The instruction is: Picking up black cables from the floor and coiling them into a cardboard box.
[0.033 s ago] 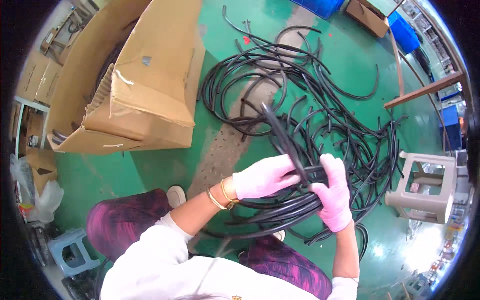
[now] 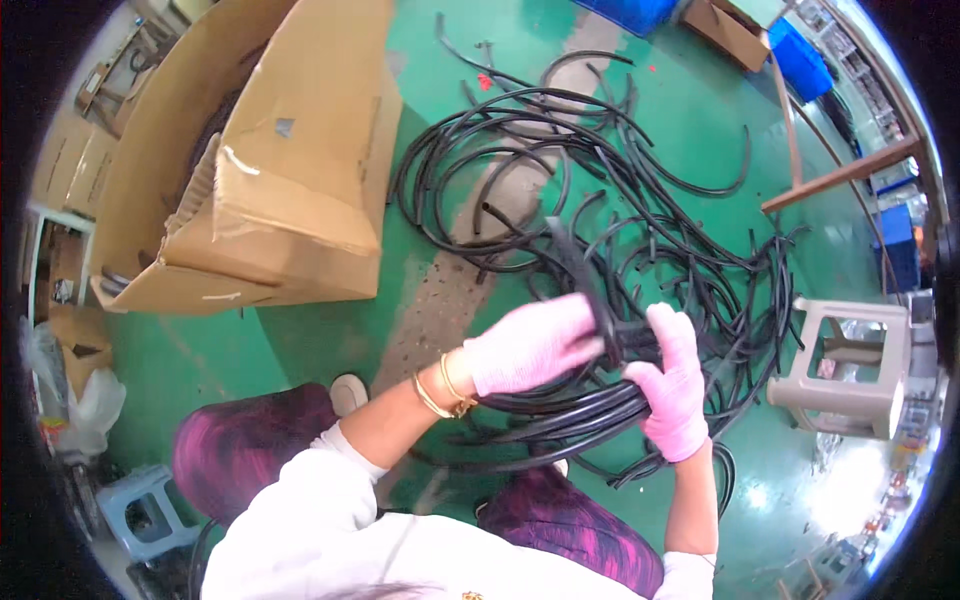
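Clock read from the person's seat, twelve straight ahead.

Item: bundle [image 2: 590, 412], black tubes in a curved sheaf, just ahead toward one, above the floor [image 2: 325, 345].
Item: right hand [image 2: 672, 388], pink-gloved, at the bundle's right end, grasping it, thumb on top.
Item: left hand [image 2: 530, 345], pink-gloved, against an upright tube [image 2: 583, 275]; blurred, so I cannot tell whether its fingers grip.
Item: blue stool [image 2: 160, 540], at nine.
Item: grey stool [image 2: 835, 395], at two.
Item: pile [image 2: 628, 178], loose black tubes, looped and crossing, twelve to one, beyond the bundle.
Item: carton [image 2: 300, 170], open, at eleven.
Item: wood frame [image 2: 840, 178], between one and two; blue bin [image 2: 800, 62] beyond.

Hazards, in my judgement: the bundle could fan apart should the right hand slacken, the tubes looking springy; the upright tube could whip back if poorly gripped; stray ends could snag the pile.
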Demonstrator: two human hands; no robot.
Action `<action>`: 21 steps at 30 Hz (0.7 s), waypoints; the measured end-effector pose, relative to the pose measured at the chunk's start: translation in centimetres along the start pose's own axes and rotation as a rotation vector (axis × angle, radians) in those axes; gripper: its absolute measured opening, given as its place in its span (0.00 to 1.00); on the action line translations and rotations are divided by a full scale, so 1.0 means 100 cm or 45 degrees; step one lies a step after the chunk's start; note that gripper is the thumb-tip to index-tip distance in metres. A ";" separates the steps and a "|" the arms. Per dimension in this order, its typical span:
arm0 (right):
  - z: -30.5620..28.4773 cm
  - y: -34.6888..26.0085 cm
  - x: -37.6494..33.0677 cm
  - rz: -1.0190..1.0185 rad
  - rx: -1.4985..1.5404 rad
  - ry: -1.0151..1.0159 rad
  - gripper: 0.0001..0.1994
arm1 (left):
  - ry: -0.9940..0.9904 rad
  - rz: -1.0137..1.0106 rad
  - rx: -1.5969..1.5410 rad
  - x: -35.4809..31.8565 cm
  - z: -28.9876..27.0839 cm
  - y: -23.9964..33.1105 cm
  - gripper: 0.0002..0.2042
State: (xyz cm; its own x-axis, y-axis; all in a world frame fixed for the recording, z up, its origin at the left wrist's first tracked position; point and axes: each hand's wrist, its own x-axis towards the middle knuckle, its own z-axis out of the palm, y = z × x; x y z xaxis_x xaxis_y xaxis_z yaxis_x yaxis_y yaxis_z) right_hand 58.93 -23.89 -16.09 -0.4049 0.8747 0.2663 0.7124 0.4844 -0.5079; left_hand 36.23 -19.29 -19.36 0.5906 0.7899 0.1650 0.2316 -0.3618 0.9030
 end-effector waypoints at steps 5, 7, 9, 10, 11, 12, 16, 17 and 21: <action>-0.042 0.011 -0.009 -0.115 -0.428 0.093 0.12 | 0.548 0.261 0.420 0.054 -0.062 0.024 0.09; -0.073 0.007 -0.024 -0.056 -0.585 0.121 0.10 | 0.706 0.369 0.377 0.072 -0.083 0.058 0.09; -0.090 0.004 -0.039 -0.049 -0.603 0.141 0.10 | 0.773 0.455 0.326 0.080 -0.094 0.082 0.09; -0.095 0.003 -0.049 -0.018 -0.641 0.145 0.11 | 0.799 0.510 0.291 0.081 -0.099 0.094 0.09; -0.098 0.003 -0.056 -0.001 -0.683 0.174 0.12 | 0.837 0.637 0.500 0.083 -0.107 0.103 0.08; -0.102 0.002 -0.060 0.011 -0.687 0.183 0.12 | 0.874 0.765 0.714 0.083 -0.116 0.116 0.09; -0.096 0.000 -0.061 0.024 -0.698 0.242 0.09 | 1.115 -0.491 1.322 0.113 -0.136 0.211 0.08; -0.096 0.004 -0.067 0.039 -0.682 0.237 0.10 | 1.115 -0.485 1.329 0.119 -0.129 0.210 0.08; -0.100 -0.001 -0.079 0.063 -0.715 0.228 0.11 | 0.738 -0.530 0.337 0.136 -0.119 0.197 0.07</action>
State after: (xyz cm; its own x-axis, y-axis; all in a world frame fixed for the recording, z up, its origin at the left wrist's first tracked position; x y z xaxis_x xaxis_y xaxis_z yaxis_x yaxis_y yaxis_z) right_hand 67.78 -30.73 -9.93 -0.2952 0.8617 0.4127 0.9420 0.3347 -0.0250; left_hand 39.66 -9.75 5.38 -0.0693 0.9944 0.0793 0.5673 -0.0261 0.8231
